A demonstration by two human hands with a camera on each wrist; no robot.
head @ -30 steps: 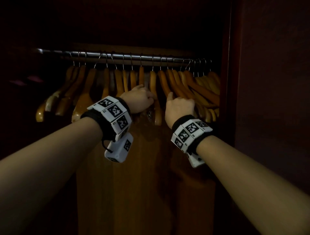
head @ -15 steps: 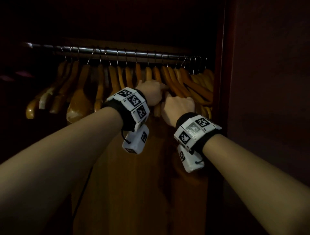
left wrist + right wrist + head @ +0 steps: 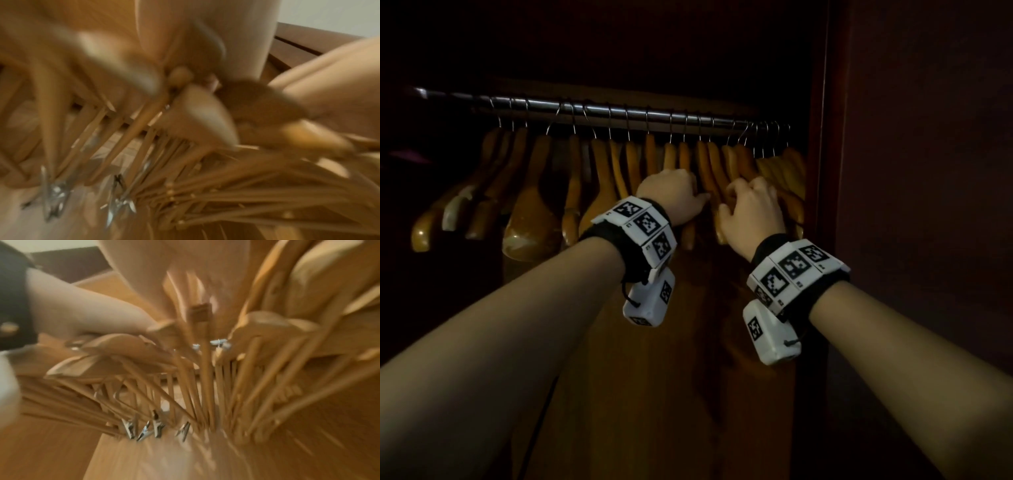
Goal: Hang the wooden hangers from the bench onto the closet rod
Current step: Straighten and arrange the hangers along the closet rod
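Observation:
A metal closet rod (image 3: 619, 110) runs across the top of the dark closet. Several wooden hangers (image 3: 602, 178) hang along it and bunch tightly at the right end (image 3: 780, 164). My left hand (image 3: 688, 195) reaches among the middle hangers, thumb pointing right, and holds one hanger's shoulder (image 3: 690, 236); its fingers are hidden behind the wood. Just to its right, my right hand (image 3: 753, 198) curls its fingers over the shoulders of the bunched hangers. Both wrist views are blurred; the right wrist view shows the left hand (image 3: 107, 321) among hanger bars.
The closet's side panel (image 3: 825, 205) stands right beside the right-hand bunch. A wooden back panel (image 3: 688, 377) lies below the hands. Some hangers carry metal clips (image 3: 144, 428). The left part of the closet is dark.
My left hand has slid to the right along the row, closing up to the right hand. The middle hangers sit closer to the right-hand bunch. The right hand has shifted slightly right.

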